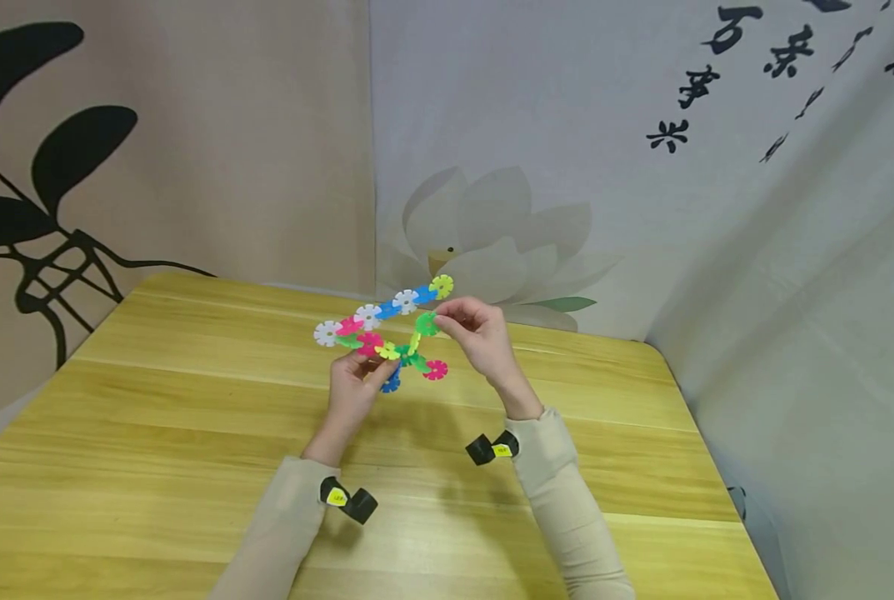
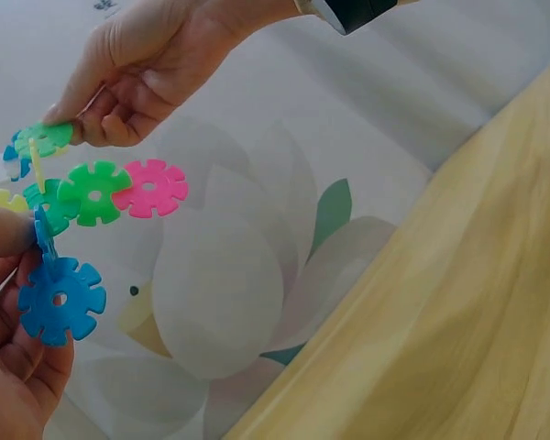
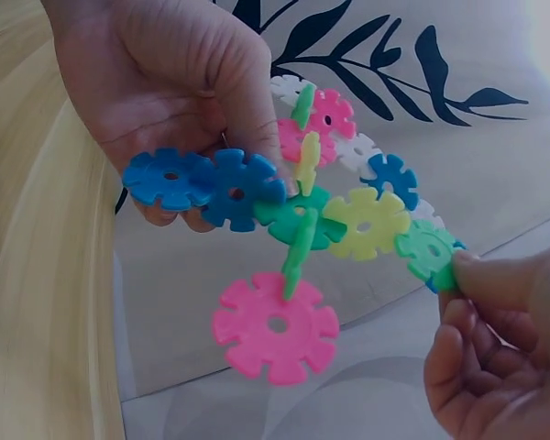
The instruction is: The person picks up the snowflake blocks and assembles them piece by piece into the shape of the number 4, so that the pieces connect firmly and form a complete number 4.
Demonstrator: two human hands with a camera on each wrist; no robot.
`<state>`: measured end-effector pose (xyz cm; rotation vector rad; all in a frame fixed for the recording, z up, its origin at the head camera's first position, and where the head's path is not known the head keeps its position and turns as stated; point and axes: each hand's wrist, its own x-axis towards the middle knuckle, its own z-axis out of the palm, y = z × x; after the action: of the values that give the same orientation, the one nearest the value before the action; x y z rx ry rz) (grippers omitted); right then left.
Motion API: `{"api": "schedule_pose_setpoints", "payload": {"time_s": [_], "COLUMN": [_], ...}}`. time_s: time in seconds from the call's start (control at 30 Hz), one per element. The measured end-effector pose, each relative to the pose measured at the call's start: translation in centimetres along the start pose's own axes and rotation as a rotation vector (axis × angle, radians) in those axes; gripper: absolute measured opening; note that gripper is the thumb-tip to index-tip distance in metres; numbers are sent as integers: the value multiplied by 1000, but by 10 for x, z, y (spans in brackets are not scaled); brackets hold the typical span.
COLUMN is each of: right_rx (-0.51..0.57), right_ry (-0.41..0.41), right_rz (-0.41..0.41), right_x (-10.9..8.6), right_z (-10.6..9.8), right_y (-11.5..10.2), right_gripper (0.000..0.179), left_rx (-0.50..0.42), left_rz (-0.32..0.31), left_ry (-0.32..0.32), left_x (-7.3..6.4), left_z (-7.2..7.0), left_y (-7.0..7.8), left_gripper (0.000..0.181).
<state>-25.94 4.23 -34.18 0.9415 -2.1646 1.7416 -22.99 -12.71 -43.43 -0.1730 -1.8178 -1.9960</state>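
Observation:
Notched plastic discs are joined into one branching chain (image 1: 369,315), held up over the table by both hands. My left hand (image 1: 352,385) grips it near the middle, by the yellow and pink discs. My right hand (image 1: 480,337) pinches a green disc (image 3: 427,249) at the end of one branch, next to a yellow disc (image 3: 365,225). A pink disc (image 3: 275,327) ends another branch, joined by a green disc (image 2: 94,194). Two blue discs stick out by the left hand, the outer blue disc (image 2: 61,300) facing the left wrist camera. A long row of white, pink and blue discs runs behind, ending in a yellow disc (image 1: 442,287).
The wooden table (image 1: 192,467) spreads below the hands. Behind it hangs a light cloth backdrop (image 1: 282,150) with a printed lotus (image 1: 491,225) and dark leaves. Black wrist cameras are strapped on both sleeves (image 1: 566,500).

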Motion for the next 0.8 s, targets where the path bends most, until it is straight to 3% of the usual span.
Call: {"api": "schedule_pose_setpoints", "payload": {"time_s": [0.13,0.23,0.37,0.43,0.7,0.8], "right_rx": [-88,-188,-316,-355,-421,-436], "right_ry": [-5,-5,-21,-36,-65,-63], "right_rz": [-56,-111,-163,-161,-145,-174], "right_x": [1,2,3,4,2,1], "right_z": [0,0,1,1,4,4], "right_y": [14,21,16,13,7,7], "right_gripper": [4,4,4,3,4,5], "left_rx": [-6,-7,-17,-30,-29,-68], "left_rz": [-4,-25,-48,-35,-22,-28], "left_ry": [-4,-12,-7,11,67,84], "left_x": [0,-2,-3,-3,-8,-8], "left_z": [0,1,2,2,7,9], "left_y": [-1,11,10,0,-8,-11], "left_gripper": [6,5,3,4,2,13]}}
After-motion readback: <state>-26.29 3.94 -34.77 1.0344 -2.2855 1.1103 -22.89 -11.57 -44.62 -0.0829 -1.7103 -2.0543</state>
